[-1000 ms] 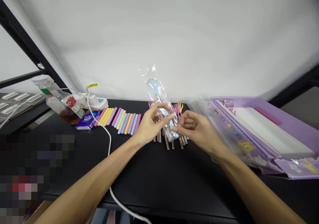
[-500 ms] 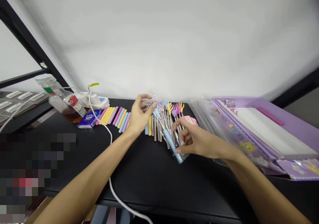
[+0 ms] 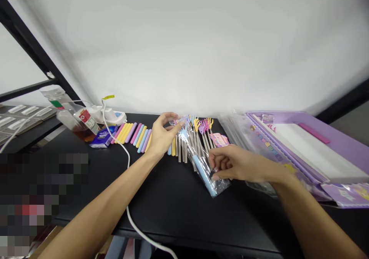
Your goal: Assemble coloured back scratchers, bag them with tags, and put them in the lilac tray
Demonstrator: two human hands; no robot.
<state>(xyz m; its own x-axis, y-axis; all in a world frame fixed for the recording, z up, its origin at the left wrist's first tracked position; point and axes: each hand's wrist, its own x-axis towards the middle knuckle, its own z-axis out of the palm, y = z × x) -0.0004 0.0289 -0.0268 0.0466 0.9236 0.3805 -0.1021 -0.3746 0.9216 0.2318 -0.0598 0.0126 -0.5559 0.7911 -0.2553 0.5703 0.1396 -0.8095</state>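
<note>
A light-blue back scratcher (image 3: 203, 174) with a metal rod and a hand-shaped head lies slanted inside a clear plastic bag (image 3: 221, 186). My left hand (image 3: 163, 133) pinches the bag's upper end near the scratcher's head. At the lower end, my right hand (image 3: 230, 163) is closed with thumb and fingers on the bag's side. Just behind lie several back scratcher rods (image 3: 197, 143) with blue, yellow, pink and purple hand-shaped heads. Left of my left hand is a row of coloured handles (image 3: 141, 136).
At right stands a purple box (image 3: 343, 147) beside clear plastic sleeves (image 3: 233, 134). A pink printed packet (image 3: 219, 139) lies behind my right hand. At left are a tissue pack (image 3: 103, 136), a tilted bottle (image 3: 73, 115), a power strip (image 3: 117, 117) and a white cable (image 3: 128, 197).
My right hand has moved slightly right and down along the bag. The scratcher's handle end has shifted down and right, and the bag's lower part looks more spread out.
</note>
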